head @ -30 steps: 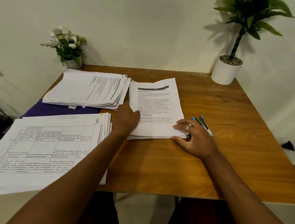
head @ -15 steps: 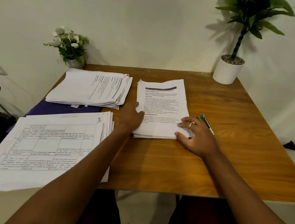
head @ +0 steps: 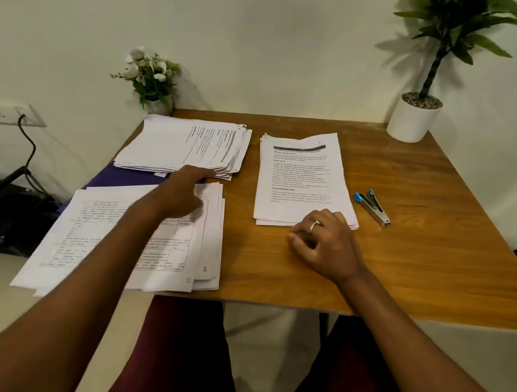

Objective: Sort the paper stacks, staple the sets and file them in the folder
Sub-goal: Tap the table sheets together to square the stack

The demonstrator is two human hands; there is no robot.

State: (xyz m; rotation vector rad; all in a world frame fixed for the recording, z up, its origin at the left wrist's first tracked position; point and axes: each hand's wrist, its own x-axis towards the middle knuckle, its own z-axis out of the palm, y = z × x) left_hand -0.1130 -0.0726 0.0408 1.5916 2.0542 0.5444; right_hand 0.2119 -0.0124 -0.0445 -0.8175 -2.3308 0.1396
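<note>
Head view: a wooden table [head: 403, 239] fills the middle, and both bare hands are over it. The widest thing is a fanned stack of sheets with printed grids [head: 85, 233], lying under the left forearm and overhanging the table's near-left edge. Just past the left hand [head: 186, 189] lies a second stack of text pages [head: 174, 144], turned sideways. The outstretched, motion-blurred fingers of that hand are at its near edge, and I cannot tell whether they touch it. The hand is spread loosely and holds nothing.

A third stack, upright text pages [head: 302, 181], lies directly beyond the right hand [head: 328, 245]. That hand's knuckles are at the stack's near edge and its fingers are curled under. Their tips are hidden, so I cannot tell whether they pinch the paper or merely rest on the wood.

A purple folder [head: 121, 177] shows to the left of the left hand, between the two left stacks and partly under both. Well beyond the right hand, at the far right corner, stands a potted plant [head: 414, 118]. A small vase of white flowers [head: 152, 77] stands beyond the left hand. A blue-tipped stapler [head: 373, 207] lies near the right hand, to its right and just beside the third stack. A ring [head: 315, 224] sits on one right finger.
</note>
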